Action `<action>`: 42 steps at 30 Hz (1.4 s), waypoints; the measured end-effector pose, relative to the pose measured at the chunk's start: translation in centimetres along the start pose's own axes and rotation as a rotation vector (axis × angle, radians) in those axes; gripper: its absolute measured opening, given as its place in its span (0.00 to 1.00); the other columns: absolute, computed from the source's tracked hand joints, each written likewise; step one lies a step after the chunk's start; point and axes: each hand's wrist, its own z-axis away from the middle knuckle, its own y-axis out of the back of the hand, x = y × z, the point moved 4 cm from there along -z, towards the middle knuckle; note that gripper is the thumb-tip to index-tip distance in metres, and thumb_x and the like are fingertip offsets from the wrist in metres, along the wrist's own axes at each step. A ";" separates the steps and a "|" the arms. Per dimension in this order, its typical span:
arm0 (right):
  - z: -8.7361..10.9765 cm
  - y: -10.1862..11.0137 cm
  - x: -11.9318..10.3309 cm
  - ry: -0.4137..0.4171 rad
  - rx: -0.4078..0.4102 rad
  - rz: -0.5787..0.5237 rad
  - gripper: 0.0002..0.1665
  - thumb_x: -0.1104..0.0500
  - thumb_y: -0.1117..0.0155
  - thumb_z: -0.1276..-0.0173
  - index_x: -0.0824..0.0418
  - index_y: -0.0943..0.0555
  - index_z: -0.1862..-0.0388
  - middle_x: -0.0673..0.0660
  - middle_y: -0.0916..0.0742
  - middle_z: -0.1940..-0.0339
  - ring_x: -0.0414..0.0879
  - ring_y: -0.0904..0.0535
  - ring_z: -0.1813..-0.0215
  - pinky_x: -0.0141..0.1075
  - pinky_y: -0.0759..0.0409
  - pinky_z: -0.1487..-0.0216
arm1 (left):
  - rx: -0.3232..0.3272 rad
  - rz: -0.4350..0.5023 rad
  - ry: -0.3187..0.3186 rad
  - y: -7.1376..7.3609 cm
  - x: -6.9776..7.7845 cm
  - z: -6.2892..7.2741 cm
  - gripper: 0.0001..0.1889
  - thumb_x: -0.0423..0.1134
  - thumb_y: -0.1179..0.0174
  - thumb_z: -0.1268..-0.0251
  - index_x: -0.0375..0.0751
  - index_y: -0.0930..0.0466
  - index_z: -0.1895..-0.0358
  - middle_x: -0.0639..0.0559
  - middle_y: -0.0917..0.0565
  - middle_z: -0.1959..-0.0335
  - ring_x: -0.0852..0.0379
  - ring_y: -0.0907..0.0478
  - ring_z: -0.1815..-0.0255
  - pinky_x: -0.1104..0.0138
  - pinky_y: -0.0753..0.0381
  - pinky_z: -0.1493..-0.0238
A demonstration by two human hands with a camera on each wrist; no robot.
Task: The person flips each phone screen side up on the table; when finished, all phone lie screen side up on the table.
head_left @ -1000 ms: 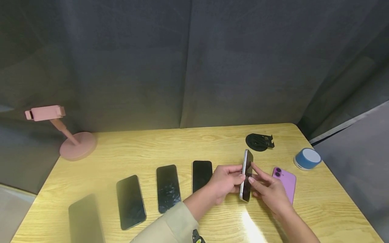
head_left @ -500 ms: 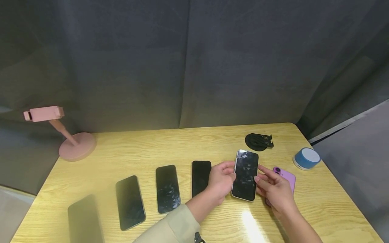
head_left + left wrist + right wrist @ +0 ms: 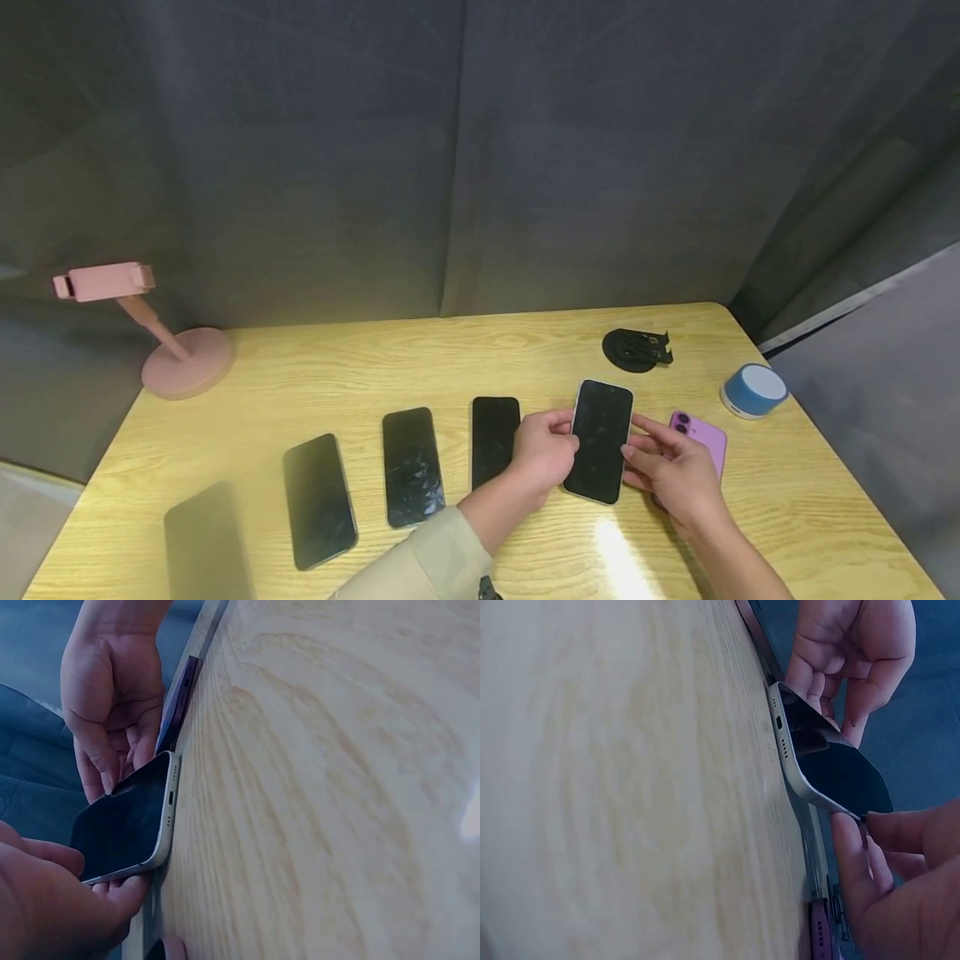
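Observation:
A smartphone [image 3: 598, 442] with a dark screen and pale frame is face up between both hands. My left hand [image 3: 546, 450] pinches its left edge, thumb on the screen side and fingers beneath. On the opposite edge, my right hand [image 3: 678, 479] holds it between thumb and fingers. Both wrist views show the phone's lower end with its charging port, close over the wooden table [image 3: 315, 787]. A purple phone [image 3: 708, 437] lies back up beside the right hand, partly covered by it. Just left of the left hand is a black-screened phone [image 3: 493, 433].
Farther left, more phones lie in a row: one with a smudged screen [image 3: 412, 467], a dark one [image 3: 320, 500] and a greyish one [image 3: 208, 542]. A pink phone stand [image 3: 187, 367] rises at back left. A folded black stand [image 3: 636, 350] and blue round speaker [image 3: 753, 392] sit at back right.
The held phone has turned from edge-on to face up, then shifted slightly left and toward the person. Both hands keep their hold on its sides.

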 end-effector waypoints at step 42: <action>0.9 -0.5 -0.2 -0.047 -0.116 0.012 0.28 0.67 0.49 0.22 0.81 0.39 0.29 0.75 0.25 0.35 0.45 0.17 0.48 0.40 0.19 0.48 | -0.193 0.293 0.155 2.1 -0.1 0.9 0.27 0.42 0.52 0.28 0.26 0.34 0.32 0.29 0.22 0.43 0.33 0.26 0.41 0.44 0.24 0.43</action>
